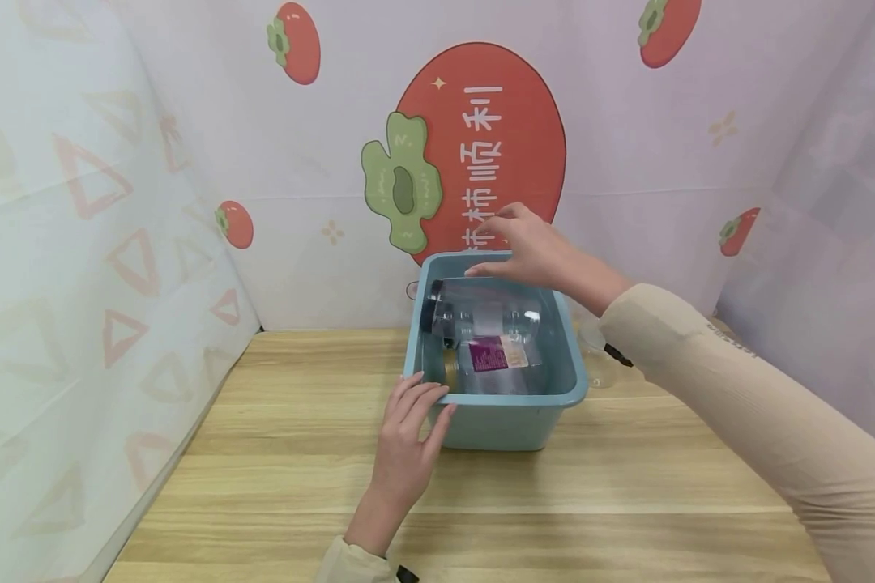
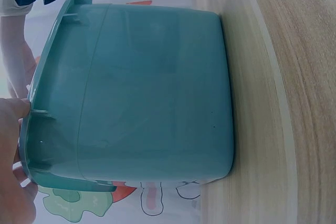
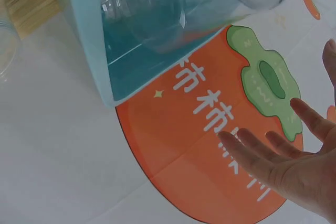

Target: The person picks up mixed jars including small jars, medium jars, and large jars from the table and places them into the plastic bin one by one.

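Observation:
A light blue plastic bin (image 1: 509, 425) stands on the table. Inside it lie a clear plastic jar with a black lid (image 1: 518, 312) and, nearer the front, a clear bottle with a gold cap and a purple label (image 1: 488, 354). My left hand (image 1: 406, 441) holds the bin's front left corner, fingers over the rim and thumb against the outside. Over the bin's back rim hovers my right hand (image 1: 528, 247), fingers spread and holding nothing. From the right wrist, that hand (image 3: 294, 174) appears beyond the bin, apart from the jar.
A clear, see-through container (image 1: 596, 356) stands on the table just right of the bin, partly hidden by the right sleeve. Wood-grain table (image 1: 299, 453) extends around the bin. A white cloth backdrop with printed persimmons (image 1: 481, 146) hangs close behind it.

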### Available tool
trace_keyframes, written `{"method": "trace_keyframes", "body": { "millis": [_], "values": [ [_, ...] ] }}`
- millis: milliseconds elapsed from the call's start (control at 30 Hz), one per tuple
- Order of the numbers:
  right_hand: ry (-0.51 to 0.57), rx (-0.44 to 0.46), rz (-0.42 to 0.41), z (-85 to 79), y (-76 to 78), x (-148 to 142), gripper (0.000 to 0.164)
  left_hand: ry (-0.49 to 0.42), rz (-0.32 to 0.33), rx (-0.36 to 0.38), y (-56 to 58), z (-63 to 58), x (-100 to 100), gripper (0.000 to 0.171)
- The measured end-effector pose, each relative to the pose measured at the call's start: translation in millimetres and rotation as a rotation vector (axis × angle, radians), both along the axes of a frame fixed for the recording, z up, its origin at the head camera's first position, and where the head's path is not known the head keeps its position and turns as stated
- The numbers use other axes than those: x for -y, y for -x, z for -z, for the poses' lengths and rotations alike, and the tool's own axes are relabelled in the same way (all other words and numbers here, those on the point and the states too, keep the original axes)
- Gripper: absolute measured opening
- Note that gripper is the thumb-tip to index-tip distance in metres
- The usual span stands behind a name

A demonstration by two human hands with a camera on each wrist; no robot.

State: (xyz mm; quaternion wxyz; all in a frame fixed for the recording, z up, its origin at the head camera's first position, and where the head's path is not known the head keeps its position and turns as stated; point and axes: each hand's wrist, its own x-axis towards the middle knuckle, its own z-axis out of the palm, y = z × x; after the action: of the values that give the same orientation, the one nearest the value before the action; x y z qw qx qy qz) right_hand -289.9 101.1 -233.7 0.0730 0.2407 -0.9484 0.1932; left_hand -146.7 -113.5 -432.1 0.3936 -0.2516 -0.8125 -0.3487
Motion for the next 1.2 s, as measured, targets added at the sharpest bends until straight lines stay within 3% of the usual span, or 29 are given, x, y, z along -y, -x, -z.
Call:
{"method": "trace_keyframes", "body": {
  "millis": [767, 1200],
  "values": [
    [0.063, 0.045, 0.049, 17.1, 1.9, -38, 0.064, -0.004, -0.007, -0.004, -0.1, 0.9, 0, 0.027],
    [0.101, 0.042, 0.09, 27.7, 4.3, -54, 0.07, -0.007, -0.012, 0.005, -0.7, 1.1, -1, 0.027]
  ]
}}
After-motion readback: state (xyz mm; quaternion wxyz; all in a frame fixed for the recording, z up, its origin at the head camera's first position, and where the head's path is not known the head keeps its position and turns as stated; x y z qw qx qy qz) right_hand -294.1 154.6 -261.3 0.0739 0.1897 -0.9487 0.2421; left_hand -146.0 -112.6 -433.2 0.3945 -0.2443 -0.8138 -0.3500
